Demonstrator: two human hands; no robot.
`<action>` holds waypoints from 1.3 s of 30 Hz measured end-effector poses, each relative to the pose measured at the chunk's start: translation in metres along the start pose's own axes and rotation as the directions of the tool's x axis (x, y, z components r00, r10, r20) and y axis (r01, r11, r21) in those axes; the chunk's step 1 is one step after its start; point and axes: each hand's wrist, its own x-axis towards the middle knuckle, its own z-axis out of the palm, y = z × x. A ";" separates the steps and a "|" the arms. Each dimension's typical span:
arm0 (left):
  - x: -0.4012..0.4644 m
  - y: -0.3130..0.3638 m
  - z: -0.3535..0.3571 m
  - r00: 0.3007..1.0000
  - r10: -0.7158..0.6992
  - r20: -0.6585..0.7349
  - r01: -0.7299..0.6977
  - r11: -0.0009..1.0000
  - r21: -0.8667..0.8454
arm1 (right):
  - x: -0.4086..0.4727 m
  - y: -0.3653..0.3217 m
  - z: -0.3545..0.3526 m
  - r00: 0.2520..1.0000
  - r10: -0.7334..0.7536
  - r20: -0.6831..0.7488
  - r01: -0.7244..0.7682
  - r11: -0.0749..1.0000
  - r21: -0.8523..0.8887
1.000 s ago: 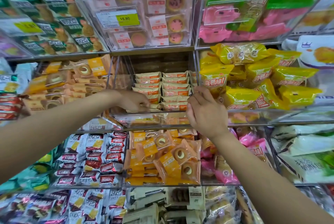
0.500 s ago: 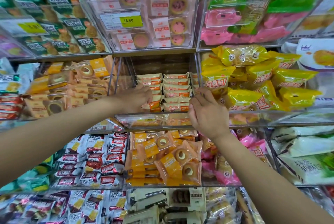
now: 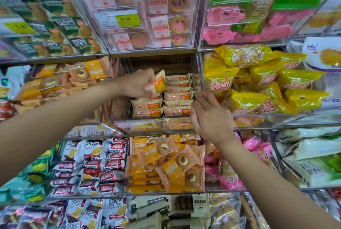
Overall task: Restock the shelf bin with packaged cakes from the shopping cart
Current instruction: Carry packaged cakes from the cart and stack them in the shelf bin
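A clear acrylic shelf bin (image 3: 140,127) in the middle row holds two stacks of beige-and-orange packaged cakes (image 3: 178,95). My left hand (image 3: 136,84) is inside the bin above the left stack, gripping one packaged cake (image 3: 159,82) that is tilted up on its end. My right hand (image 3: 210,116) is at the bin's right front corner, its fingers touching the bin's right wall; whether they hold anything is hidden. The shopping cart is out of view.
Neighbouring clear bins are full: yellow snack bags (image 3: 258,84) to the right, ring cakes in orange wrap (image 3: 166,162) below, pink-filled cakes with a 15.80 price tag (image 3: 127,19) above, red-and-white packets (image 3: 96,169) lower left.
My left hand has lifted from low on the left stack to above it, now holding one cake tilted upward. My right hand has barely moved along the bin's right edge.
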 end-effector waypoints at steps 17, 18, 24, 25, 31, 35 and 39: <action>0.081 -0.038 0.036 0.932 -0.146 -0.333 0.283 0.867 0.410 | 0.002 0.002 0.006 0.998 -0.041 -0.045 0.040 0.999 -0.021; 0.081 -0.038 0.038 0.931 -0.139 -0.338 0.277 0.871 0.405 | 0.002 0.002 0.006 0.998 -0.042 -0.043 0.041 0.999 -0.020; 0.081 -0.033 0.038 0.928 -0.257 -0.269 0.327 0.908 0.263 | 0.002 0.001 0.005 0.999 -0.033 -0.032 0.033 0.999 -0.010; 0.080 -0.033 0.038 0.925 -0.280 -0.258 0.340 0.912 0.229 | 0.002 0.001 0.005 0.999 -0.032 -0.028 0.032 0.999 -0.007; 0.062 -0.023 0.029 0.929 -0.246 -0.276 0.286 0.952 0.114 | 0.001 0.002 0.006 1.000 -0.020 -0.017 0.020 1.000 -0.005; 0.024 0.012 0.018 0.943 -0.164 -0.288 0.167 0.986 -0.014 | 0.001 0.001 0.004 1.000 0.001 0.004 -0.001 1.000 -0.001; -0.040 0.068 0.006 0.854 -0.062 -0.517 -0.088 0.961 -0.262 | 0.002 -0.004 -0.008 0.996 0.042 0.076 -0.047 0.998 0.053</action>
